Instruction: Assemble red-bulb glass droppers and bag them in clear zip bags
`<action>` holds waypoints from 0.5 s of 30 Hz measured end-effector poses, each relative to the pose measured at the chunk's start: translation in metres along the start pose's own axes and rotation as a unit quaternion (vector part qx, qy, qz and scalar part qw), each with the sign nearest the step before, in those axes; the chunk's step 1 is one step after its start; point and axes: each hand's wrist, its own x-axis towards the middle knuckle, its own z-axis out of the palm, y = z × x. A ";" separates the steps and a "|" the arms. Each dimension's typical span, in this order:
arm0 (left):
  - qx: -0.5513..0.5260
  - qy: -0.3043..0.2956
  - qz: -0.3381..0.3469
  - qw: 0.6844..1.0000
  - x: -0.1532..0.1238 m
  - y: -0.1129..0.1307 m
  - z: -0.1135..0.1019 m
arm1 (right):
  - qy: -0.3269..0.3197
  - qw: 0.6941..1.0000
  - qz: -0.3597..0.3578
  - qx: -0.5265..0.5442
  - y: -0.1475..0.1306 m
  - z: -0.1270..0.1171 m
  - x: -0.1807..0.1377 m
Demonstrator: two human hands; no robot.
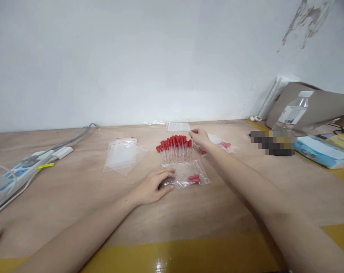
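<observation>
My left hand [155, 185] rests at the left end of a clear zip bag [183, 170], thumb and fingers apart and touching the plastic. Inside this bag lie two droppers with red bulbs [194, 179]; their thin ends run left toward my hand. Farther back, several glass droppers [174, 146] lie side by side in a row, red bulbs pointing to the wall. At the row's right end my right hand [199, 137] is closed, pinching the red bulb of a dropper [192, 132]. Its glass stem is hard to make out.
Flat zip bags [122, 153] are stacked on the left of the table, and another bag [178, 127] lies by the wall. Filled bags [224, 145] sit beyond my right forearm. A power strip [18, 172] is far left; a water bottle [293, 112] and tissue pack [322, 151] are right.
</observation>
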 end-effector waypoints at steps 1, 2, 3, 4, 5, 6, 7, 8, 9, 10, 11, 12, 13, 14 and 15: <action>0.001 0.000 0.000 1.000 0.000 0.000 0.000 | 0.010 1.000 -0.010 0.023 0.000 -0.008 -0.003; 0.004 0.000 0.000 1.000 0.000 0.000 0.000 | 0.021 0.998 -0.020 0.049 0.002 -0.018 -0.007; 0.006 0.001 -0.001 1.000 0.000 0.000 0.000 | 0.037 0.995 -0.031 0.091 0.004 -0.029 -0.013; 0.009 0.002 -0.002 1.000 0.000 0.001 0.000 | 0.045 0.989 -0.041 0.138 0.007 -0.040 -0.020; 0.011 0.002 -0.002 1.000 0.000 0.001 0.000 | 0.059 0.982 -0.037 0.176 0.012 -0.050 -0.028; 0.012 0.003 -0.002 1.000 -0.001 0.001 -0.001 | 0.063 0.976 -0.026 0.205 0.017 -0.060 -0.038; 0.013 0.003 -0.002 1.000 0.000 0.001 -0.001 | 0.058 0.972 -0.011 0.229 0.022 -0.067 -0.047; 0.013 0.002 -0.002 1.000 0.000 0.001 -0.001 | 0.058 0.966 0.004 0.250 0.027 -0.072 -0.057; 0.014 0.002 -0.002 1.000 0.000 0.002 -0.001 | 0.058 0.961 0.023 0.269 0.032 -0.075 -0.065; 0.015 0.001 -0.001 1.000 0.000 0.002 -0.001 | 0.054 0.956 0.045 0.286 0.036 -0.077 -0.073; 0.015 0.000 -0.001 1.000 0.000 0.002 -0.001 | 0.050 0.949 0.068 0.303 0.039 -0.076 -0.080; 0.016 -0.001 0.000 1.000 0.000 0.002 -0.001 | 0.044 0.942 0.090 0.320 0.041 -0.074 -0.085; 0.015 -0.003 0.000 1.000 0.000 0.002 -0.001 | 0.034 0.935 0.108 0.336 0.042 -0.072 -0.090; 0.015 -0.003 0.001 1.000 0.000 0.002 -0.001 | 0.022 0.928 0.121 0.350 0.043 -0.069 -0.093; 0.015 -0.005 0.001 1.000 0.000 0.002 -0.001 | 0.006 0.922 0.132 0.363 0.043 -0.066 -0.096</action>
